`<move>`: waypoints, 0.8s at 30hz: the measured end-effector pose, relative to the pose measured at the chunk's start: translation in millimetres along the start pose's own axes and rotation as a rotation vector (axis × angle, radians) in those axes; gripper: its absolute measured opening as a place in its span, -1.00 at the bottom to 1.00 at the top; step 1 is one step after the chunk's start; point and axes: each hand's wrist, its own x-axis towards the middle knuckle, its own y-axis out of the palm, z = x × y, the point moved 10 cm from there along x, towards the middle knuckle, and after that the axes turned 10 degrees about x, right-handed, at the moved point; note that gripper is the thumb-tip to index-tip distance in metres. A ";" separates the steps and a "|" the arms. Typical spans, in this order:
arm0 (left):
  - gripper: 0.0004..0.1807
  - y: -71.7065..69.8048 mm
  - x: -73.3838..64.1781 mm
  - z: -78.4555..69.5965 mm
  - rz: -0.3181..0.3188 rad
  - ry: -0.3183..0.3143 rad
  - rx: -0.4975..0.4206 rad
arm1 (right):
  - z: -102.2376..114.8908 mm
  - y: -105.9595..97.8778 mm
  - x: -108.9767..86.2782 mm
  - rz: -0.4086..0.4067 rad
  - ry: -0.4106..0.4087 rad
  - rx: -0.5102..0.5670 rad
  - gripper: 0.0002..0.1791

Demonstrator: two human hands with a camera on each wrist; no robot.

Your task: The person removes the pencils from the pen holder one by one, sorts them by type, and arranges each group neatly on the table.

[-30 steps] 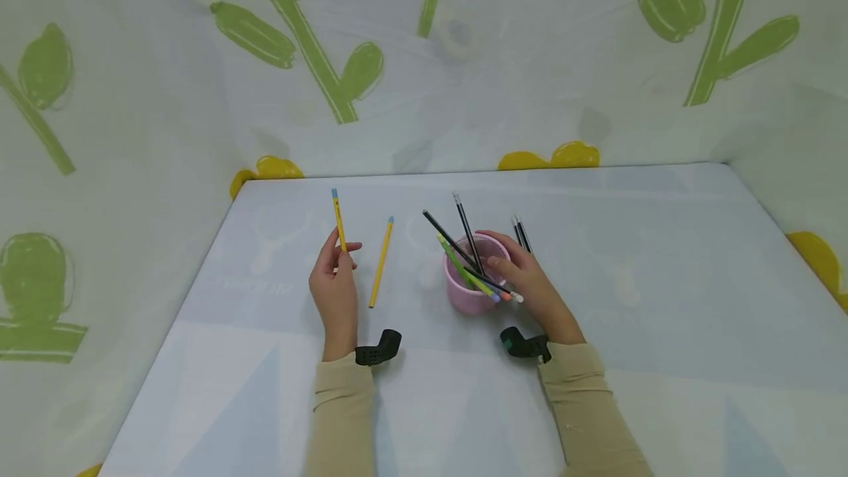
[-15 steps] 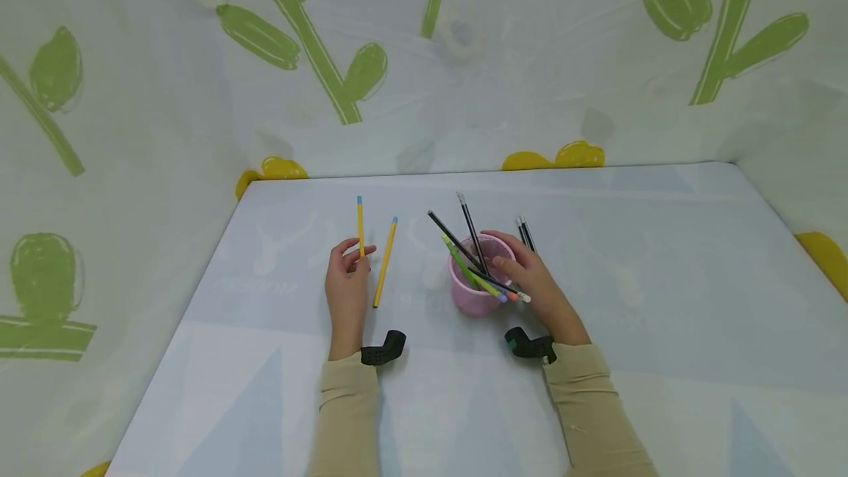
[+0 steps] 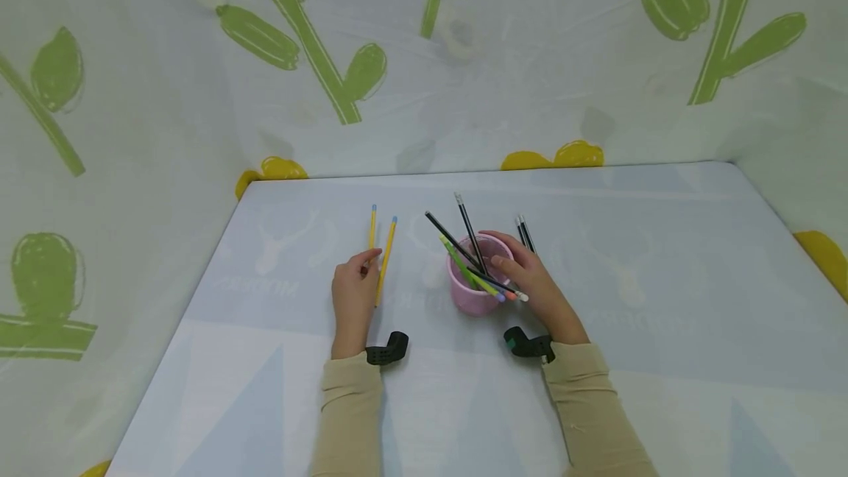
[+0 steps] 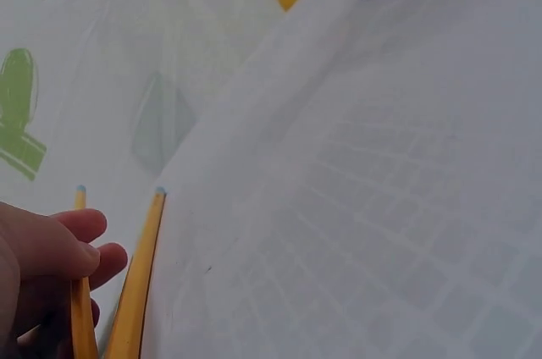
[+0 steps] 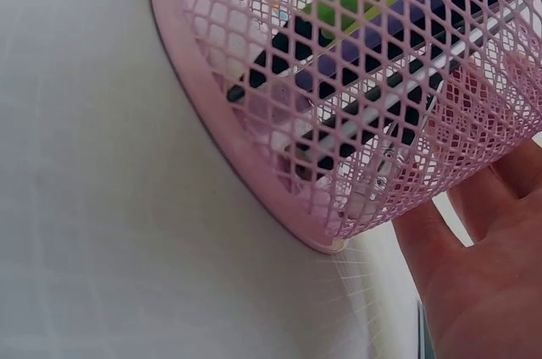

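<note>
In the head view my left hand (image 3: 354, 297) pinches a yellow pencil (image 3: 373, 223) with a blue end between thumb and fingers. Just right of it a second yellow pencil (image 3: 387, 256) lies on the table; the left wrist view shows this lying pencil (image 4: 140, 283) close beside the fingers. My right hand (image 3: 538, 291) grips the far right side of a pink mesh pencil cup (image 3: 472, 305), its thumb over the rim. Several pencils lean in the cup, among them a black pencil (image 3: 466, 218) and a green pencil (image 3: 454, 250).
Two black pencils (image 3: 525, 232) lie behind the right hand, their lower ends hidden by it. A white patterned cloth (image 3: 662, 300) covers the table. Behind the table stands a backdrop (image 3: 530, 79) with green plant prints.
My left hand has moved right and lowered its yellow pencil beside the lying one. The right hand still grips the cup in about the same place.
</note>
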 end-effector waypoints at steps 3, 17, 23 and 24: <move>-0.74 -1.4 -0.4 -5.3 -0.020 0.058 0.017 | -1.2 0.2 0.3 -0.001 0.002 0.005 -0.57; -0.60 13.5 -0.9 -10.5 0.070 0.097 0.134 | -5.5 -2.2 1.1 -0.020 0.037 0.001 -0.55; -0.58 15.8 -1.2 -12.3 0.078 0.130 0.176 | -7.0 -2.7 2.0 -0.018 0.037 0.004 -0.55; -0.58 16.0 -1.6 -12.2 0.077 0.133 0.181 | -7.4 -2.5 1.9 -0.017 0.037 0.004 -0.55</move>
